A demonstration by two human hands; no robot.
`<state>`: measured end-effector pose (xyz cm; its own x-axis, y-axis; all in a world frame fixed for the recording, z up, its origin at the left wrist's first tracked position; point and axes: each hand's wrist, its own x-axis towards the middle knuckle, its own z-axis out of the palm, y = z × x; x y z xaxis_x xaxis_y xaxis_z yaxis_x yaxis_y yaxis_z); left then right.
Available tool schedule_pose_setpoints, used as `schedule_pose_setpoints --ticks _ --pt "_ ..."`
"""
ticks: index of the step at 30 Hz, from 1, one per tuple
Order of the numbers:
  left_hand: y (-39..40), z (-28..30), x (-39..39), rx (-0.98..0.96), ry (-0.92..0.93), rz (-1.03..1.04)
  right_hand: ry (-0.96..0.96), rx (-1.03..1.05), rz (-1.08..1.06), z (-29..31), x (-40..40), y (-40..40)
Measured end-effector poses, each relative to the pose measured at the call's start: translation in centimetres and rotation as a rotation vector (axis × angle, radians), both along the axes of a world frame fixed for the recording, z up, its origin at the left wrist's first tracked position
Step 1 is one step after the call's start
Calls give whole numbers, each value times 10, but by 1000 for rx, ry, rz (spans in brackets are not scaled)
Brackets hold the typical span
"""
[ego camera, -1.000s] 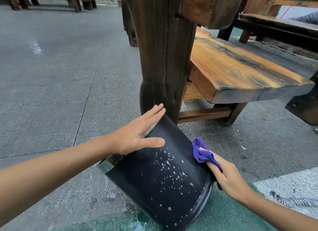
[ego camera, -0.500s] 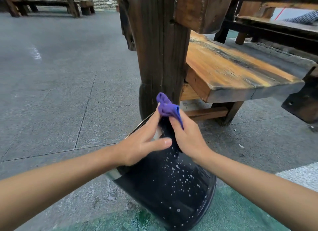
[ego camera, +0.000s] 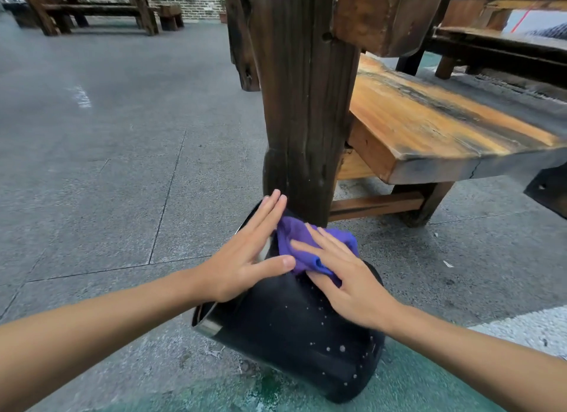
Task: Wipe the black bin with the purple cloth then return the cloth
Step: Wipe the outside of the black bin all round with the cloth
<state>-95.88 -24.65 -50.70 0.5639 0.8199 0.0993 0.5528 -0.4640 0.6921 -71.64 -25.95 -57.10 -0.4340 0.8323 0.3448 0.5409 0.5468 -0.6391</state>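
The black bin (ego camera: 291, 335) lies tilted on its side on the floor, its metal-rimmed mouth facing left and white droplets speckling its wall. My left hand (ego camera: 242, 267) rests flat on the bin near the rim, fingers straight. Spread over the bin's upper end is the purple cloth (ego camera: 291, 233), pressed down by my right hand (ego camera: 352, 282) with straight fingers. A fold of cloth covers that hand's thumb.
A thick dark wooden post (ego camera: 306, 120) stands directly behind the bin, nearly touching it. A low orange wooden bench (ego camera: 429, 129) extends to the right. More wooden benches (ego camera: 92, 9) stand far back left. Grey concrete floor lies left; green painted floor (ego camera: 214, 393) is below the bin.
My right hand carried the cloth from the bin's right side up to its top end, then laid it down and flattened on it. My left hand stayed on the bin.
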Motion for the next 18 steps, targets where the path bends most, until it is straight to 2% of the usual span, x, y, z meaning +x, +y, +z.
schedule_pose_setpoints --ticks 9,14,16,18 --pt "12 -4 -12 -51 42 17 -8 43 -15 -17 53 -21" --pt "16 -3 -9 -41 47 -1 -164 71 -54 4 79 -22" --pt "17 -2 -5 -39 37 -18 -136 25 -135 21 84 -15" --pt "18 0 0 -32 22 -31 -24 -10 -243 38 81 -3"
